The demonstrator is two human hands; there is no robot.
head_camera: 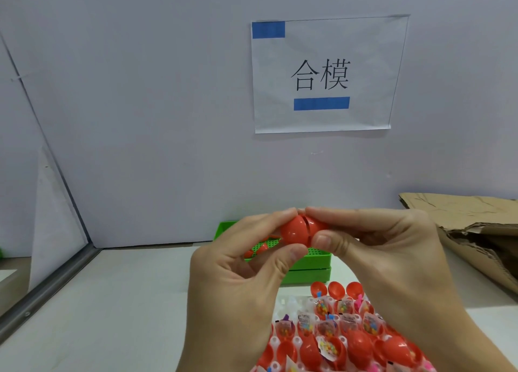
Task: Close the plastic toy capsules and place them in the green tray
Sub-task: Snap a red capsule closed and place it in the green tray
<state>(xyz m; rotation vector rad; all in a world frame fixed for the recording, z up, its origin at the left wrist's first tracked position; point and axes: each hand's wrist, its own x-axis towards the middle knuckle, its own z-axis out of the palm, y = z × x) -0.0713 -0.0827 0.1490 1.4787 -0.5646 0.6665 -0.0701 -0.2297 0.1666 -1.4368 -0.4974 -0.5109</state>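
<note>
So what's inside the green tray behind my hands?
The green tray shows red capsule pieces lying on its studded floor at the left. Both hands and the held capsule cover the rest, so anything else inside stays hidden.

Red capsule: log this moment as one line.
stage: closing | red capsule: seam gap visible | left hand: pinching left half | right hand: pinching right half | green tray: behind hands

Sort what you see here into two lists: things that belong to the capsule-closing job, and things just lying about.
Job: red capsule, gripped by left hand and right hand; green tray; open filled capsules below.

Lying about: torn cardboard; paper sign on the wall.
</note>
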